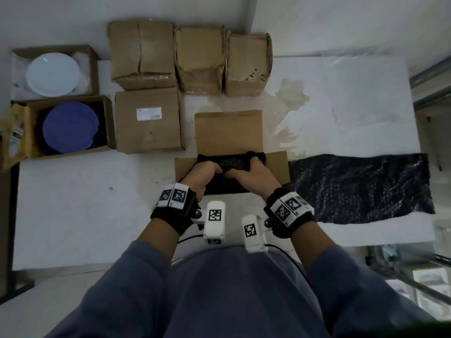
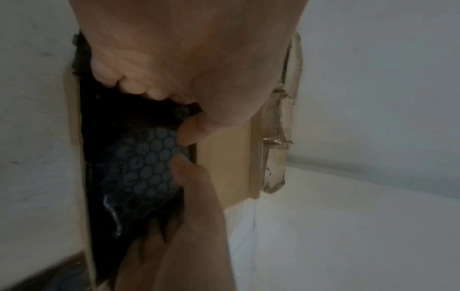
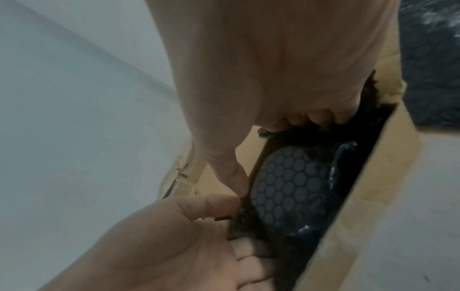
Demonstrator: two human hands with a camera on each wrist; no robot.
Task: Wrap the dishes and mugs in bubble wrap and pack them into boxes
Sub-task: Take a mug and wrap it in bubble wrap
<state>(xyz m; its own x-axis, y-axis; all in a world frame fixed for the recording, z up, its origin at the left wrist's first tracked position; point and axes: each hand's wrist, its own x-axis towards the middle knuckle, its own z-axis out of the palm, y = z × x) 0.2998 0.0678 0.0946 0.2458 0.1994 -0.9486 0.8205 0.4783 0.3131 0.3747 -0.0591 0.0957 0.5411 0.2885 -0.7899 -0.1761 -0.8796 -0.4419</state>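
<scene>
Nearest, both hands were seen together over the open box (image 1: 278,167) at the table's (image 1: 97,215) near edge. The left hand (image 1: 203,175) was curled round the left end of a bundle (image 1: 231,164) in black bubble wrap, thumb on its flat face and fingers (image 2: 129,84) hooked over its top edge. The right hand (image 1: 253,173) gripped the right end likewise, thumb against the face, fingers (image 3: 321,118) tucked over the rim. Neither hand was open; each was closed on the wrap.

The bundle stood on edge, partly down in the box, its long axis running left to right between the hands. Its flat face, with the bubbles showing as grey discs (image 3: 286,183), was turned toward the person. The slot between the box walls was narrow and parallel to that axis. The hands were judged equally near, one per end.

Judgement: the next move is straight down; the bundle lies directly below the fingers, so it should be kept upright and in line with the slot.

Farther right lay a spare sheet (image 1: 361,186) of black wrap. Beyond, at the far left, unwrapped blue (image 1: 70,128) and white (image 1: 52,74) plates sat in open boxes beside closed cartons (image 1: 148,120).
</scene>
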